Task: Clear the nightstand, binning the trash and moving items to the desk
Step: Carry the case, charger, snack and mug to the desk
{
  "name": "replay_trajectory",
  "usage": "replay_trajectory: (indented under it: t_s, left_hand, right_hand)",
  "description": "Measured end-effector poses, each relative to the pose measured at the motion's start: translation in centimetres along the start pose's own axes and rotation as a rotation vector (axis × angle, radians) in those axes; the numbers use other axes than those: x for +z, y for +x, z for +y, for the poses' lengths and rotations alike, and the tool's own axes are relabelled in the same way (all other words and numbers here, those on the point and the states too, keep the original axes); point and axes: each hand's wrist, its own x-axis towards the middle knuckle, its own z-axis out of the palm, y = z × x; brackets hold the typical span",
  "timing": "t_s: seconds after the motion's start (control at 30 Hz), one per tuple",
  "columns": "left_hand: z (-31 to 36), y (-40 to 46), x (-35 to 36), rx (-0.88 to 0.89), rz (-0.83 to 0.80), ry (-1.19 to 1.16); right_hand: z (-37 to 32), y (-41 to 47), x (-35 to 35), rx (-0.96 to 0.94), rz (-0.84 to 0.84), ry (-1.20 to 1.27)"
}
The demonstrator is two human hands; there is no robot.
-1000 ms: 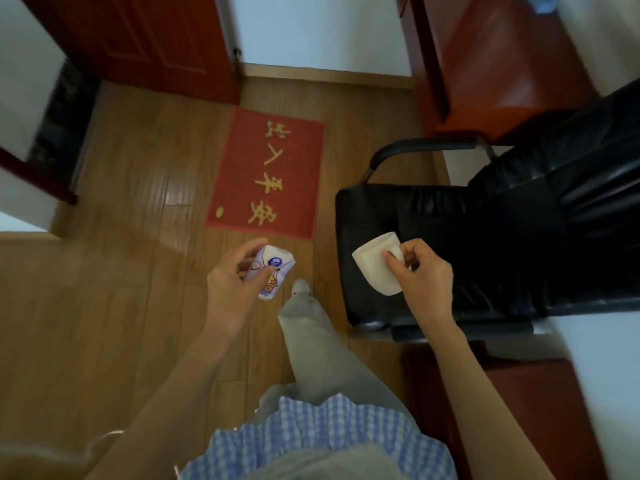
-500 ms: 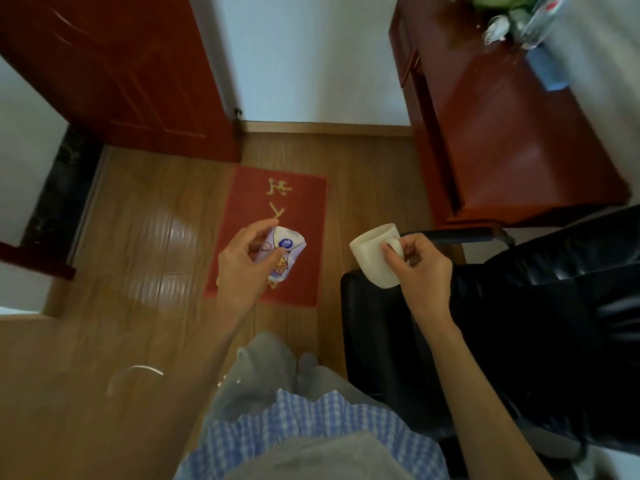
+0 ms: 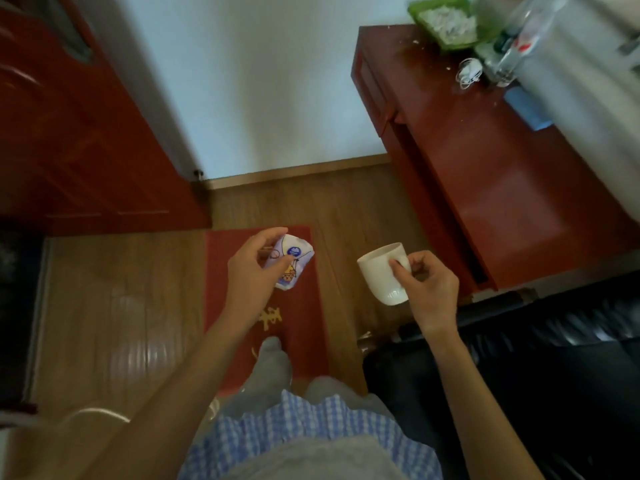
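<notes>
Closer to the table [image 3: 485,174] now; left grip [image 3: 252,271] clamps wrapper [image 3: 289,263], right grip [image 3: 427,284] clamps mug [image 3: 379,271]; I'd land mug flat on bare wood.

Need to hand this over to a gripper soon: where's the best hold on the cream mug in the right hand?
Probably the handle: the right hand already pinches the mug there. It is tilted, mouth up-left, so come from its right, handle side.

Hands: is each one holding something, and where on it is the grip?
Left hand pinches a crumpled printed wrapper by its left edge, thumb and fingers. Right hand holds a white mug at its handle side, tilted.
</notes>
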Motion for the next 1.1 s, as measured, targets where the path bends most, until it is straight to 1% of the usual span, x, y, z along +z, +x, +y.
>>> replay_trajectory:
  t_s: [0.2,0.4,0.57,0.77,0.93,1.1]
  left_hand:
    - [2.1,11.9,0.0,0.057,-0.142,0.038]
    - [3.5,21.6,4.5,0.067,-0.261,0.030]
    - [5.5,29.8,9.6,0.064,-0.311,0.052]
    - [9.6,38.2,17.6,0.088,-0.417,0.016]
    - [11.7,42.0,23.4,0.100,-0.496,0.002]
    - [12.4,45.6,29.6,0.082,-0.645,0.009]
  right_hand:
    - [-4.2,6.6,2.7,0.022,0.127,-0.003]
    - [-5.3,14.3,3.5,0.063,0.194,0.002]
    - [-4.7,22.8,2.8,0.076,0.273,0.019]
    - [-4.8,31.6,-0.6,0.125,0.361,-0.002]
    - [-4.1,35.9,-3.5,0.172,0.444,0.006]
    - [-2.6,38.4,-5.9,0.231,0.513,0.027]
